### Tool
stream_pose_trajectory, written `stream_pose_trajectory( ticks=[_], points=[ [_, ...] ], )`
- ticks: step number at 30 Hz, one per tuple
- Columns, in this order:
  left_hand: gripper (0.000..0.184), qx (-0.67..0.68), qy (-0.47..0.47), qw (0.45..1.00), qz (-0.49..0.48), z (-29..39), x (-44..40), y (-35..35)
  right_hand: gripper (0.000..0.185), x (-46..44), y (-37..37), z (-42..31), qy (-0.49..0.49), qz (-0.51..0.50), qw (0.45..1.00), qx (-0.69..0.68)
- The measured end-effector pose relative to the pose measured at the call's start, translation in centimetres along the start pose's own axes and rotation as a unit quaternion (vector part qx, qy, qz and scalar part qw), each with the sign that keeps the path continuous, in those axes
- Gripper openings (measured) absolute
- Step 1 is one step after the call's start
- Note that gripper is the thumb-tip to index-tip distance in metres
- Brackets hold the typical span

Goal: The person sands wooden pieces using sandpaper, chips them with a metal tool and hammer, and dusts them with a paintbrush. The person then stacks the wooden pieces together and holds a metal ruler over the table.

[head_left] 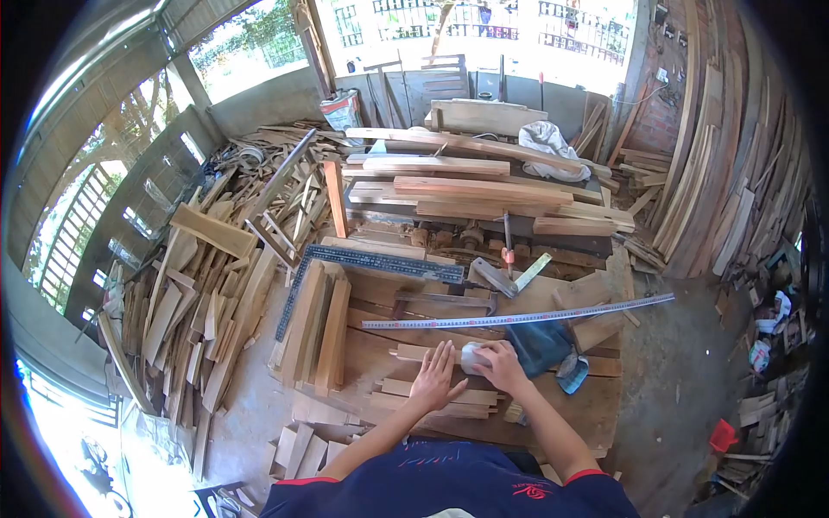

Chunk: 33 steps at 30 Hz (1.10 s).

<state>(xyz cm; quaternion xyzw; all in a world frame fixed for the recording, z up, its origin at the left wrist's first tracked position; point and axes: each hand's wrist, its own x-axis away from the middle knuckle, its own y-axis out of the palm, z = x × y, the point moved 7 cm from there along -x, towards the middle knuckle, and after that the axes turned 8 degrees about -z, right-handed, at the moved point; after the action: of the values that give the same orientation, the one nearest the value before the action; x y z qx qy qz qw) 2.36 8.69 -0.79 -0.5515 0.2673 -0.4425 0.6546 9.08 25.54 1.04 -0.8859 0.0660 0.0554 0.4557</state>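
Note:
My left hand (pixel 434 378) lies with fingers stretched out across a short, pale wooden strip (pixel 408 353) on the workbench (pixel 596 406). My right hand (pixel 501 367) is closed on a small white wad (pixel 472 357) at the right end of that strip; what the wad is made of I cannot tell. Several more short strips (pixel 432 401) lie just below my hands. Beyond the hands, a long steel ruler (pixel 518 319) runs across the bench. To the right of my right hand is a dark blue cloth (pixel 537 345).
A black carpenter's square (pixel 380 262) rests over upright-looking boards (pixel 302 324) on the left. A hammer (pixel 449 300) lies beyond the ruler. Long planks (pixel 475 190) are stacked at the back. Scrap wood (pixel 190 319) fills the left floor; boards (pixel 717 155) lean at right.

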Motion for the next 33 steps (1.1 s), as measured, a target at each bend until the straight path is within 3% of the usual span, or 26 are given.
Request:
stream_pose_trajectory(
  ticks=[21,33],
  points=[
    [0.111,0.101,0.002,0.994,0.038,-0.2,0.3,-1.5,0.04,-2.8,2.8,-3.0,-0.01,0.02,1.0,0.006],
    [0.105,0.138,0.008,0.988,0.067,-0.7,0.7,-1.5,0.04,-1.2,1.3,-1.6,-0.014,0.009,1.0,0.025]
  ],
)
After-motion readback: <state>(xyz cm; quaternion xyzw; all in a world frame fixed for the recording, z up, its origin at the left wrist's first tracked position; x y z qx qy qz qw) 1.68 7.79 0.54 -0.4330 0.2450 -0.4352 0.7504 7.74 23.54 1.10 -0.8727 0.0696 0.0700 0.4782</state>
